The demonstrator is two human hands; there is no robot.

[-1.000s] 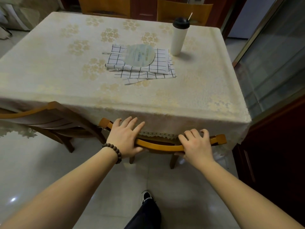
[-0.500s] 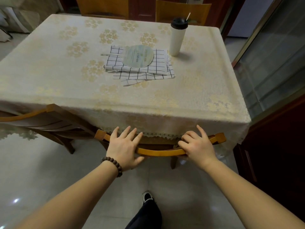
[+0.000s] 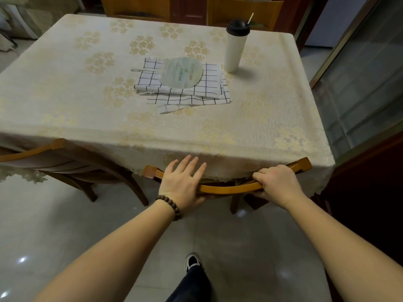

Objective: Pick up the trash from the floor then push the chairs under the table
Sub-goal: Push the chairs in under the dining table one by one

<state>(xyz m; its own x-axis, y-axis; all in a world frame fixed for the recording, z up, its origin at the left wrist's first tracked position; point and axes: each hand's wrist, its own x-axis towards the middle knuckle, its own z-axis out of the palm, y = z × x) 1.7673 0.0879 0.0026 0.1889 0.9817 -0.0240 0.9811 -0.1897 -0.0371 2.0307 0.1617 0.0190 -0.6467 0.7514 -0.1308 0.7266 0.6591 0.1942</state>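
A wooden chair (image 3: 229, 188) stands tucked under the near edge of the table (image 3: 87, 118), its curved top rail against the hanging cream tablecloth. My left hand (image 3: 182, 184) presses on the rail's left part with fingers straight and spread, the thumb under the rail. My right hand (image 3: 275, 182) grips the rail's right part, fingers curled over it. A second wooden chair (image 3: 65, 162) sits at the table's left side, partly under the cloth. I see no trash on the floor.
On the table lie a checked cloth (image 3: 196, 92) with a round fan (image 3: 181, 73) on it, and a white tumbler (image 3: 235, 46) with a black lid. Two more chairs (image 3: 135, 7) stand at the far side. A dark cabinet (image 3: 370, 192) is at the right. My foot (image 3: 192, 261) is on the tiled floor.
The chair has slid further under the table. My left fingers have straightened and lifted over the cloth edge, while my right hand has curled tighter round the rail.
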